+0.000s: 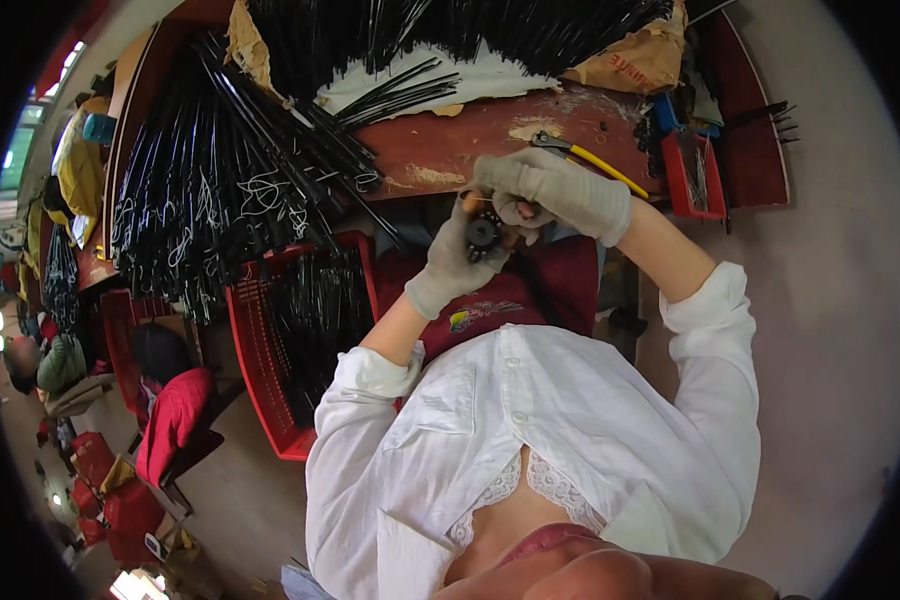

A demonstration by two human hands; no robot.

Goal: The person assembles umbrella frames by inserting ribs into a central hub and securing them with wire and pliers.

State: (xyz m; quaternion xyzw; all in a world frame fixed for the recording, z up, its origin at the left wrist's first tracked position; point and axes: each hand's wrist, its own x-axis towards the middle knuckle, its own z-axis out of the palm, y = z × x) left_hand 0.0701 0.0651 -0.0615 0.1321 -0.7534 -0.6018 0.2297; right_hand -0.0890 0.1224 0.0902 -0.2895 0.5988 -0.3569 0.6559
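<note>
My left hand (454, 268), in a pale work glove with bare fingertips, is closed round a cluster of black round-ended pieces (483, 234). Their exact kind is not clear. My right hand (560, 190), also gloved, meets the left one at the fingertips, its fingers curled in a pinch. A thin light strand seems to run between them, too small to name. Both hands are above my dark red apron (510, 305), at the bench's front edge. Just beyond my right hand, pliers with yellow handles (610, 172) lie on the bench.
Many thin black rods (220, 160) are heaped on the red bench (420, 150), some tied with white string. A red crate (248, 340) of rods stands at my left. A small red bin (692, 175) is at right. People sit at far left.
</note>
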